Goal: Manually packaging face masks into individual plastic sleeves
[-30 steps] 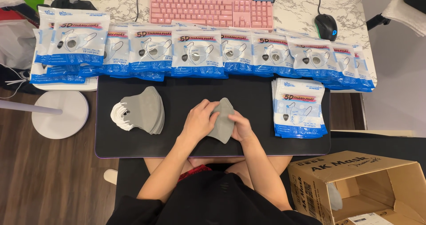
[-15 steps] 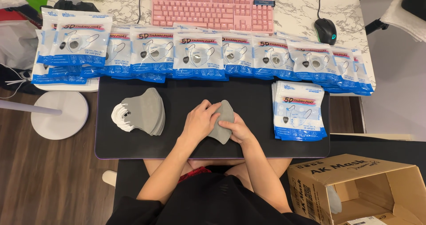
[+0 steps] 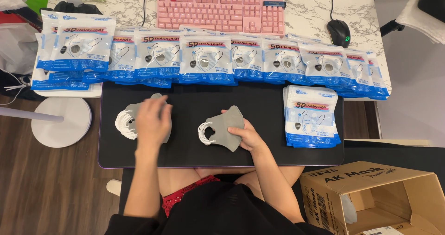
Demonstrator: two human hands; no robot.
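My left hand [image 3: 152, 119] lies flat on a stack of grey face masks [image 3: 132, 120] with white ear loops, at the left of a black desk mat [image 3: 259, 105]. My right hand [image 3: 245, 135] holds a small bundle of grey masks [image 3: 222, 129] by its lower right edge, near the mat's middle; the white ear loops stick out to the left. A pile of blue-and-white mask packets [image 3: 311, 116] rests on the mat's right end.
A row of overlapping blue-and-white mask packets [image 3: 204, 58] lines the desk edge behind the mat. Behind it sit a pink keyboard [image 3: 220, 13] and a black mouse [image 3: 338, 32]. An open cardboard box [image 3: 375, 200] stands at lower right, a white round base [image 3: 60, 121] at left.
My left hand left the bundle at the mat's middle and moved left onto the mask stack. My right hand stays on the bundle, now lying flatter with its loops showing.
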